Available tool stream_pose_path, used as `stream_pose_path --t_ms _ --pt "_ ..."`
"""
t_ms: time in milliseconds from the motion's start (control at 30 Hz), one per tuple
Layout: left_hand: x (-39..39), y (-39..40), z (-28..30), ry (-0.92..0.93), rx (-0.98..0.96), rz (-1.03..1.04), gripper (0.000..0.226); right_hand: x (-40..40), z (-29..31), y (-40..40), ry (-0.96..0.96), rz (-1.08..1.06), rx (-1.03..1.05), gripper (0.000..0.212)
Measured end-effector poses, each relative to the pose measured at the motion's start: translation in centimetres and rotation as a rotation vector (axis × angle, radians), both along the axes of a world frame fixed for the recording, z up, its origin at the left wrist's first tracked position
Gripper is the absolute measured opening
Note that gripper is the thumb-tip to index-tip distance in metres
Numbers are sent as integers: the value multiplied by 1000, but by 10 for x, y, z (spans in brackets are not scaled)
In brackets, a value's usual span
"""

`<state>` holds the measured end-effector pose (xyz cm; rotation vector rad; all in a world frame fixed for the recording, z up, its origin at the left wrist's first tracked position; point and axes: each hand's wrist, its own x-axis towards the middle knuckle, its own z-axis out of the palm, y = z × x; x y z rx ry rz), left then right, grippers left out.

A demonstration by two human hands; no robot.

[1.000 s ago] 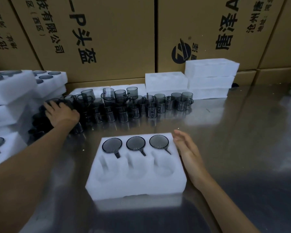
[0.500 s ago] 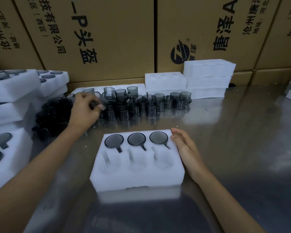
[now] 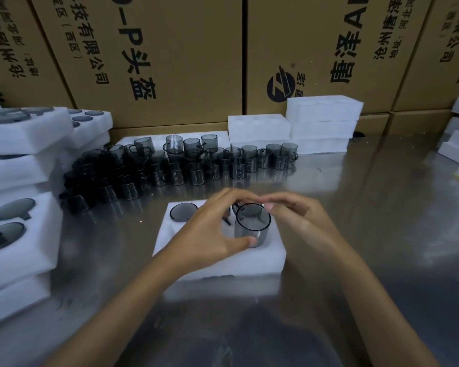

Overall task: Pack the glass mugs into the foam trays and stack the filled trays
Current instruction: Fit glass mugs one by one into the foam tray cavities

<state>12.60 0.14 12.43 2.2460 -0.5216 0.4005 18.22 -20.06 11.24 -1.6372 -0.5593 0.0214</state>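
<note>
left hand [image 3: 210, 234] pinching mug [image 3: 252, 226] over tray [image 3: 263, 256] right end | right hand [image 3: 300, 221] fingertips on rim, not gripping | table [image 3: 382, 207] right side free

Both hands [image 3: 252, 223] around a smoky glass mug [image 3: 252, 227] over the foam tray [image 3: 223, 263].

A packing area in a warehouse or factory: printed cardboard cartons [image 3: 170, 56] wall a steel worktable [image 3: 368, 234] crowded with smoked-glass mugs [image 3: 186, 160] and stacked white foam trays [image 3: 321, 123].
</note>
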Motion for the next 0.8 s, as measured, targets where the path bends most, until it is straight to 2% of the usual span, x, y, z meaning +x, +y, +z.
stream_pose_path --t_ms 67,300,467,800 --pt "2 0 -5 11 -47 14 59 -7 -3 2 -5 0 32 19" --pt "5 -2 -16 -12 -106 47 52 -10 -3 3 -72 -116 -121 19" --pt "4 -8 -20 -54 -61 96 49 -10 -2 4 -157 -174 -173 34" --pt "5 -8 -26 -17 -34 166 49 -9 -7 3 -236 -302 -316 31"
